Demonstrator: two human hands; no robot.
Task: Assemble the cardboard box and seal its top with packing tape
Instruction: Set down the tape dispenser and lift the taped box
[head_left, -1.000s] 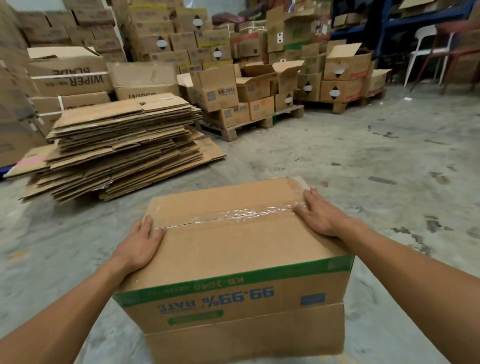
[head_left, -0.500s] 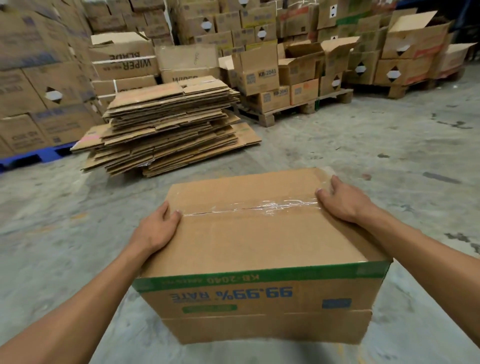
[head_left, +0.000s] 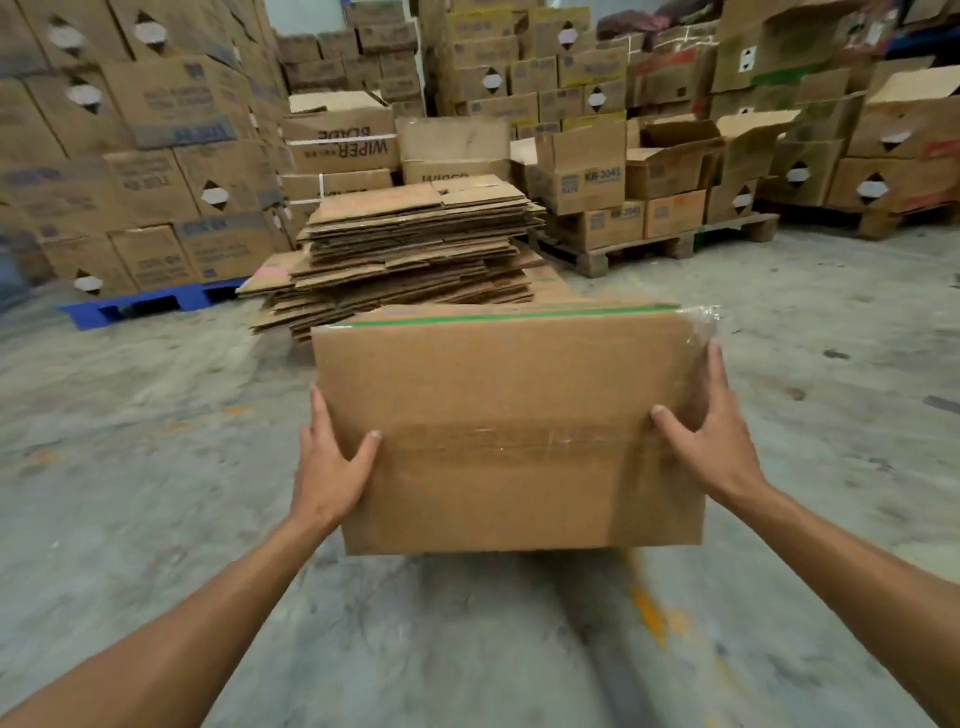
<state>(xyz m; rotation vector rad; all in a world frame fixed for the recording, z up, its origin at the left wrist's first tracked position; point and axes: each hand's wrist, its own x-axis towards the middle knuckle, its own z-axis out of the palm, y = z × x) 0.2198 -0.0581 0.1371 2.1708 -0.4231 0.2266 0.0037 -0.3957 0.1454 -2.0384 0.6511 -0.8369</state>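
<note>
The assembled cardboard box (head_left: 509, 384) is held off the floor, tipped so that a plain brown face looks at me. A strip of clear packing tape (head_left: 498, 441) runs across that face, and crinkled tape shows at the upper right corner (head_left: 701, 319). A green printed band lies along the top edge. My left hand (head_left: 327, 467) grips the left side, thumb on the near face. My right hand (head_left: 711, 441) grips the right side the same way, fingers up along the edge. The box's far faces are hidden.
A tall pile of flattened cartons (head_left: 415, 249) lies just behind the box. Wooden pallets (head_left: 623, 254) with open and closed cartons stand to the back right. Stacked cartons on a blue pallet (head_left: 145, 304) fill the left. Bare concrete floor (head_left: 156, 467) surrounds me.
The box has come up off the floor and tipped toward me, so the taped face now looks at me. Both hands went from lying flat on top to gripping the sides.
</note>
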